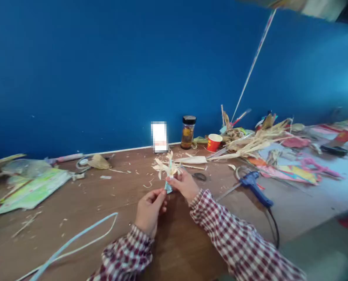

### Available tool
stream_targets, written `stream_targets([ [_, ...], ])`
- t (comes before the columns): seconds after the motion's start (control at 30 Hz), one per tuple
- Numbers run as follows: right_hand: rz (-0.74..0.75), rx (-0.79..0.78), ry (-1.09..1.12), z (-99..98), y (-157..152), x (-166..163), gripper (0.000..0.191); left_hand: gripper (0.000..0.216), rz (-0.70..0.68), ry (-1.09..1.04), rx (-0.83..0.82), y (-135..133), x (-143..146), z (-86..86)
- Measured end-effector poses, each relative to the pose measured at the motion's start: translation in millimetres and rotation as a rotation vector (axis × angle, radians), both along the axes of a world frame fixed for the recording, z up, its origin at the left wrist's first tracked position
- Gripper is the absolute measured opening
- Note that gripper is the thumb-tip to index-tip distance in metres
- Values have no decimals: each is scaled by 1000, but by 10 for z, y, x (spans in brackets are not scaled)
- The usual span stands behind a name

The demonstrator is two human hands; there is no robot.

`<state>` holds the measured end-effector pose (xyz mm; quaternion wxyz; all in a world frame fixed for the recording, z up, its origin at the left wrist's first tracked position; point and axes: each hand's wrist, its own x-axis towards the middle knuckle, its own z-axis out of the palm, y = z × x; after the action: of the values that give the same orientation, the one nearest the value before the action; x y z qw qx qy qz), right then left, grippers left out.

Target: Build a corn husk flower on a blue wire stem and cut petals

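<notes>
My right hand (184, 184) is closed around the stem of a small pale straw flower (167, 167), holding it upright above the brown table (82, 199). A pale blue strip is wrapped round the stem's lower end. My left hand (149, 208) pinches that blue end from below, fingers closed. Both arms wear red and white checked sleeves. Straw shavings lie scattered on the table around the hands.
A blue glue gun (256, 188) with a black cable lies to the right. A red paper cup (214, 142), a dark-lidded jar (188, 132) and a heap of dry straw (256, 142) stand behind. Scissors (199, 176) lie beside my right hand. Green paper (30, 191) lies far left, a long blue-white strip (74, 240) in front.
</notes>
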<state>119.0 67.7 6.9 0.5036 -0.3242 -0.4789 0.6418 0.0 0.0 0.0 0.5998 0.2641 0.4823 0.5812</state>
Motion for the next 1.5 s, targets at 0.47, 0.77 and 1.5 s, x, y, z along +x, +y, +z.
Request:
stream_targets([
  [0.47,104,-90,-324,-64,-14,25,9,35,-42,53,-38,112,-139,34],
  [0.77,213,39,-401,-78,-76,7,13,14,-38,-98,-203,215,-210,162],
  [1.5,-69,-70,-445,-29,-58,51,15,26,-77,32,-57,192,-228,97],
])
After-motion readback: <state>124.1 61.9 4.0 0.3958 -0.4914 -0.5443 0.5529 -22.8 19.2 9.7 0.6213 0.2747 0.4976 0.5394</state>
